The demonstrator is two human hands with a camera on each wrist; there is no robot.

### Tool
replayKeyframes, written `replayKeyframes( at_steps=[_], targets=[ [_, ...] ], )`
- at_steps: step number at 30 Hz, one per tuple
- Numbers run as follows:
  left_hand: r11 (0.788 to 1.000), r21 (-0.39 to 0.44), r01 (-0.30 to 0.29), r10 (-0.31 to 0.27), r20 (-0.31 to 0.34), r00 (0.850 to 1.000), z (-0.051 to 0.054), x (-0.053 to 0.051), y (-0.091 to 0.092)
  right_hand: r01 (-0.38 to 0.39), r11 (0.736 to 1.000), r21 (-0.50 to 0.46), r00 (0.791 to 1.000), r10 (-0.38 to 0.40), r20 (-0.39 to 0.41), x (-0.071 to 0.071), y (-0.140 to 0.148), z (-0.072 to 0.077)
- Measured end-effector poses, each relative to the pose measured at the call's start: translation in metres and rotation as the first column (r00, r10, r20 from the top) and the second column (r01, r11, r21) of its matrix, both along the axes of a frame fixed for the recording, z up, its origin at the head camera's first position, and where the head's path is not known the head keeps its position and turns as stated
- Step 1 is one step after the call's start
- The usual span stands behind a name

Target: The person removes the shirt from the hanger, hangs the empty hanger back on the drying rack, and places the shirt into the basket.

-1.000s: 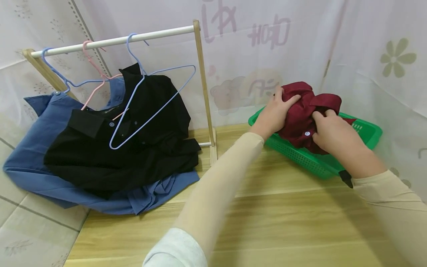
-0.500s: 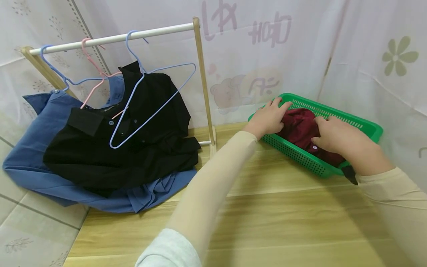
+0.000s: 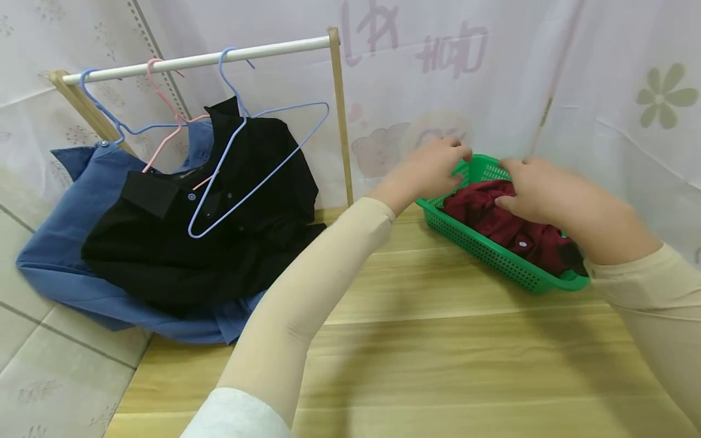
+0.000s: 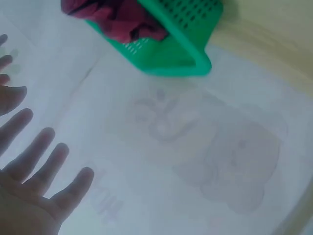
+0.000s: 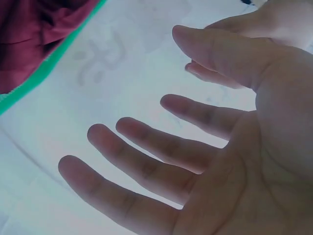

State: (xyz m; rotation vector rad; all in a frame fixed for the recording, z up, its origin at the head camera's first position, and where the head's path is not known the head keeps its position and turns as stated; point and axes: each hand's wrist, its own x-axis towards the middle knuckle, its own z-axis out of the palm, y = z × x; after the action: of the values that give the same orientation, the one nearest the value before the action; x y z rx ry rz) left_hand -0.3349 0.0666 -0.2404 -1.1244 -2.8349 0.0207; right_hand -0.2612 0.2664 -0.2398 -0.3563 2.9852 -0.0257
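Observation:
A dark red shirt [image 3: 493,213] with a pale button lies bunched inside the green plastic basket [image 3: 482,246] at the right. My left hand [image 3: 432,167] hovers above the basket's left end, its fingers spread and holding nothing; the left wrist view shows the same hand [image 4: 39,171] apart from the basket. Over the basket's right part is my right hand [image 3: 558,191], also holding nothing. In the right wrist view its fingers [image 5: 146,171] are loosely extended, away from the red cloth [image 5: 39,39].
At the left stands a clothes rack [image 3: 274,48] with a white rail and wooden posts. A black shirt [image 3: 181,261] and a blue shirt [image 3: 60,243] hang there, along with a blue hanger [image 3: 263,188] and a pink hanger [image 3: 164,143]. A printed curtain [image 3: 493,91] backs the wooden table [image 3: 438,359].
The red shirt, held above the basket a second ago, has dropped into it and been let go. Both hands have risen off it, the left one upward and to the left.

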Motion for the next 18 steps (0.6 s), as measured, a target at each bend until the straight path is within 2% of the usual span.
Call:
replayKeyframes(
  at_steps=[3,7,13,18],
  targets=[
    [1.000,-0.001,-0.008,0.008,-0.020,1.000,0.013,0.009,-0.014,-0.015,1.000,0.012,1.000,0.015,-0.012,0.000,-0.009,0.008],
    [1.000,0.001,-0.030,0.030,-0.059,0.998,0.024,0.022,-0.026,-0.028,0.999,0.021,1.000,0.028,-0.013,-0.001,-0.023,0.017],
    [0.996,-0.007,-0.094,0.093,-0.094,0.991,0.038,0.041,-0.041,-0.051,0.999,0.010,0.999,0.051,-0.013,-0.002,-0.044,0.031],
    [0.991,0.026,-0.129,0.131,-0.117,0.984,0.048,0.050,-0.068,-0.070,0.997,0.008,0.997,0.071,-0.022,-0.002,-0.062,0.046]
  ],
)
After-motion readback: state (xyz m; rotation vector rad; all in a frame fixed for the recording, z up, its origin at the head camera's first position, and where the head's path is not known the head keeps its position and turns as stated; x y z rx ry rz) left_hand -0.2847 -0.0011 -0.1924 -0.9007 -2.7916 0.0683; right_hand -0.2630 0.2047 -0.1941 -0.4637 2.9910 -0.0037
